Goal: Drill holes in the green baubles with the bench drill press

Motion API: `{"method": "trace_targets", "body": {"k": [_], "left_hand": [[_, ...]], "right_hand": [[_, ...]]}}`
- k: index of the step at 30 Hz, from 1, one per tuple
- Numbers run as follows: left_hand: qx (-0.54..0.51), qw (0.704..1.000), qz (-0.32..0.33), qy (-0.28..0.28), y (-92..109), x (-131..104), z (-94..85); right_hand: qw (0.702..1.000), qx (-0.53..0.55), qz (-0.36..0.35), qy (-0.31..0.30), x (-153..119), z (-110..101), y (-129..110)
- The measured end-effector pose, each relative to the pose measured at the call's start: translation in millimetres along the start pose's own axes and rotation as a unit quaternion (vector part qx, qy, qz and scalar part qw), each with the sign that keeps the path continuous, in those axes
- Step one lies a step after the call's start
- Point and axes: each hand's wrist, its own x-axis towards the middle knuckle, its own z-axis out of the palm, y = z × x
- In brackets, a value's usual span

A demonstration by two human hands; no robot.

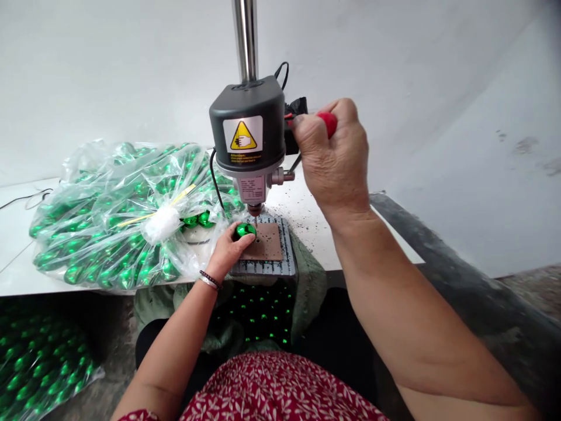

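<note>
My left hand [228, 248] grips a shiny green ball [246, 230] between thumb and fingers, beside the bit of a small drill press [248, 128]. The ball is just left of the bit, over a brown board [270, 242] on the slotted metal base [286, 264]. Raised at the right, my right hand [335, 155] is wrapped round the red knob [328, 123] of the press's feed lever. Part of the knob and lever is hidden by my fingers.
A clear plastic bag of green balls [109, 216] lies left on the white table [315, 234]. Dark shavings are scattered around the base. Below the table edge, more green balls [258, 313] sit in a green cloth, and another bag [39, 362] lies at lower left.
</note>
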Motion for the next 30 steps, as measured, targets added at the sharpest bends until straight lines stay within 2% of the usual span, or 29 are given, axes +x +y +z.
{"method": "trace_targets", "body": {"k": [3,9,13,19,25,30], "left_hand": [[0.039,0.999,0.011,-0.021,-4,3,2.1],[0.055,0.998,0.009,-0.010,-12,6,2.4],[0.136,0.989,0.037,-0.040,-2,7,0.5],[0.242,0.968,0.031,-0.057,14,14,3.6],[0.150,0.984,0.013,-0.092,10,17,9.3],[0.118,0.990,0.012,-0.078,7,11,8.8]], "right_hand": [[1.000,0.011,-0.002,-0.009,-1,-1,0],[1.000,0.023,-0.007,-0.013,-2,-5,-3],[1.000,0.021,-0.016,-0.016,-3,-5,-3],[0.999,0.027,-0.025,-0.008,-2,-4,-1],[0.999,0.029,-0.019,-0.013,-3,-5,-1],[0.999,0.033,-0.021,-0.017,-3,-5,0]]}}
